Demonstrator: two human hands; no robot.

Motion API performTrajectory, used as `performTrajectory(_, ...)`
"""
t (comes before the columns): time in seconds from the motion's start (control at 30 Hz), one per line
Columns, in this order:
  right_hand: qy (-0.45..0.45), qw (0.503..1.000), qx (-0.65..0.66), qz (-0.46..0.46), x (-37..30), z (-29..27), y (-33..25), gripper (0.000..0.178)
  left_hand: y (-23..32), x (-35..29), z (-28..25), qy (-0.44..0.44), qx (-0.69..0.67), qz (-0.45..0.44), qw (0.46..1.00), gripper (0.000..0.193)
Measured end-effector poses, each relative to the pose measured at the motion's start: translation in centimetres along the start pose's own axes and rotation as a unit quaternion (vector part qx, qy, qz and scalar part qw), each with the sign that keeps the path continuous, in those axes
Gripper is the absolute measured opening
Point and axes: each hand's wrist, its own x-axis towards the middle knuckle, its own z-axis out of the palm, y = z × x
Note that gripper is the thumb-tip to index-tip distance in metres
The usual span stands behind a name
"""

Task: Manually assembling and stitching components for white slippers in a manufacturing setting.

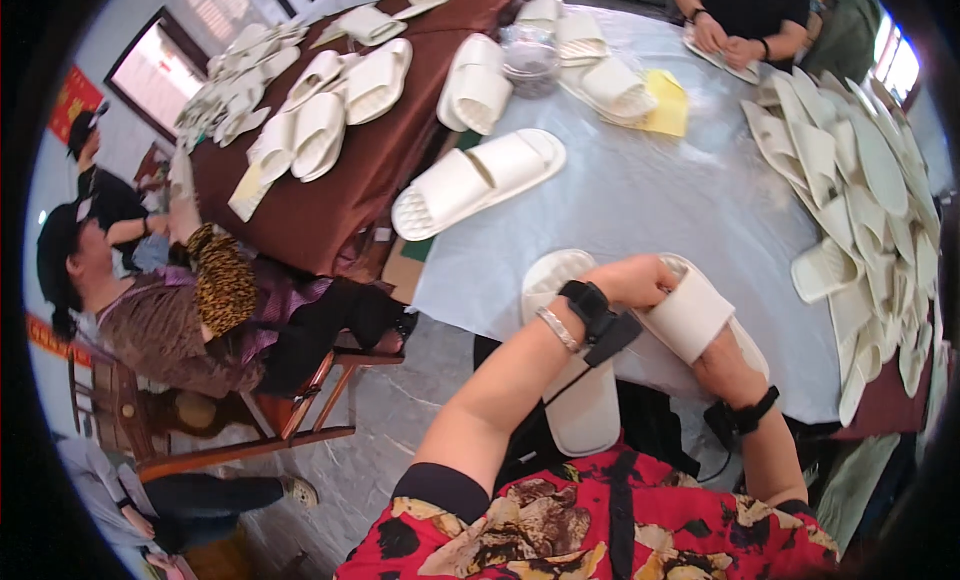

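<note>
A cream slide slipper [690,315] lies tilted at the near edge of the sheeted table, between my hands. My left hand [638,281] is closed at the toe end of its strap, the fingers curled against the slipper. From the heel side my right hand [728,372] reaches in under the strap, which hides its fingers. Beneath my left forearm a second slipper [585,410] hangs partly over the table's edge, its middle covered by my arm. Another pair of slippers [478,183], one nested on the other, rests farther off to the left.
A large heap of slippers [850,180] fills the table's right side. Across from me a co-worker's hands [725,48] hold a slipper. A yellow paper [665,105] and a clear tub [530,60] stand at the back. Left, a brown-covered table [350,195] bears more slippers beside a seated person.
</note>
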Motion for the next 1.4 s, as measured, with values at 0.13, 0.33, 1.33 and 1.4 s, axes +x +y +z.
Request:
performTrajectory(0.13, 0.019, 1.0, -0.013, 0.02, -0.1, 0.0, -1.0, 0.043, 0.0, 0.3, 0.0, 0.022, 0.027, -0.007, 0.999, 0.021)
performTrajectory(0.33, 0.026, 0.999, -0.019, 0.039, -0.5, 1.0, 0.1, 0.042, -0.1, 0.6, 0.0, 0.047, 0.032, 0.01, 0.998, 0.012)
performTrajectory(1.33, 0.223, 0.973, 0.049, -0.009, 8.0, 2.0, -0.9, 0.014, 2.6, -5.6, 0.8, 0.364, 0.0, 0.077, 0.928, 0.015)
performTrajectory(1.4, 0.243, 0.968, 0.056, -0.005, 8.2, 2.3, -0.5, 0.012, 2.7, -5.1, 0.7, 0.37, -0.047, 0.063, 0.925, 0.012)
